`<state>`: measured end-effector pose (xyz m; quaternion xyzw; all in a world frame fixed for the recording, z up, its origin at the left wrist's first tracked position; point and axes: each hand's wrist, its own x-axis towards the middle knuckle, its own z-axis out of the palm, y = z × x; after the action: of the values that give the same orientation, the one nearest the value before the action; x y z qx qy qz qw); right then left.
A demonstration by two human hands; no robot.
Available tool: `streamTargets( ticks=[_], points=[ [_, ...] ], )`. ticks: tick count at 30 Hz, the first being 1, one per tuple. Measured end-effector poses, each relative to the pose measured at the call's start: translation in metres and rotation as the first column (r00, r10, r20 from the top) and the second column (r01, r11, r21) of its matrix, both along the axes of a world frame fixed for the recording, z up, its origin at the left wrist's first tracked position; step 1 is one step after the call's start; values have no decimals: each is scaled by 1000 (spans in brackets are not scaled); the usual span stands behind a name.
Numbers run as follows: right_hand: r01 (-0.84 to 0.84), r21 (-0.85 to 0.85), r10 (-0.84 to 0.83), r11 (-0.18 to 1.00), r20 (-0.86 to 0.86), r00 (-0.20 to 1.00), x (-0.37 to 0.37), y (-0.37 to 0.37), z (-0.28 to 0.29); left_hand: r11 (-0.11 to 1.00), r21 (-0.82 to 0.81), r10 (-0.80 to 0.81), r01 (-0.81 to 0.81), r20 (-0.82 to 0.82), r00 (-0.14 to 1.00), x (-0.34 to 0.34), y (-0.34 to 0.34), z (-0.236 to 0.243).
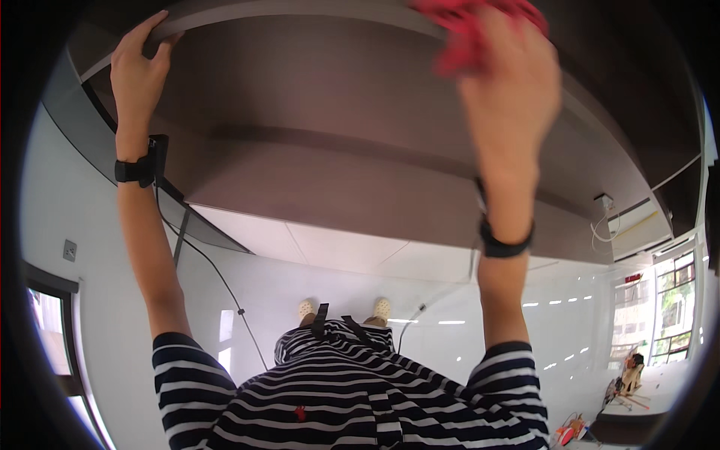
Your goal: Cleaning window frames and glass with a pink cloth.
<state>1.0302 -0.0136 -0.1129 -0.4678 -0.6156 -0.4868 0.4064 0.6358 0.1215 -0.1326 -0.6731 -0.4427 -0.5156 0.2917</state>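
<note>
Currently, blurred fingers of the right hand (517, 82) clasp a crumpled red cloth (457, 54) at the upper edge of a brown cabinet (315, 90); the left hand (139, 75) hooks thumb and fingers around that edge, farther left. Black straps circle both wrists, a cable (212, 260) trails from the left one, and pale clogs (382, 308) stand below on white floor (435, 345).
</note>
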Motion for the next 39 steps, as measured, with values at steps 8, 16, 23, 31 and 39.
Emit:
streamTargets(
  ticks=[8, 16, 23, 31, 39],
  points=[
    [-133, -140, 133, 981, -10, 991, -212, 81, 6, 992, -121, 29, -34, -48, 998, -9, -5, 11],
    [-137, -110, 143, 984, 44, 989, -31, 1, 13, 995, -82, 59, -64, -65, 996, -28, 4, 3],
    [184, -165, -198, 969, -74, 977, 286, -113, 8, 973, -100, 201, -206, -62, 978, -42, 21, -4],
    [549, -60, -549, 834, 18, 836, 303, -144, 21, 980, -128, 155, -154, -3, 988, -14, 1, 7],
    [-226, -14, 227, 974, 70, 971, -43, 25, 9, 998, -15, 56, -56, -14, 998, -16, -13, 4]
  ],
)
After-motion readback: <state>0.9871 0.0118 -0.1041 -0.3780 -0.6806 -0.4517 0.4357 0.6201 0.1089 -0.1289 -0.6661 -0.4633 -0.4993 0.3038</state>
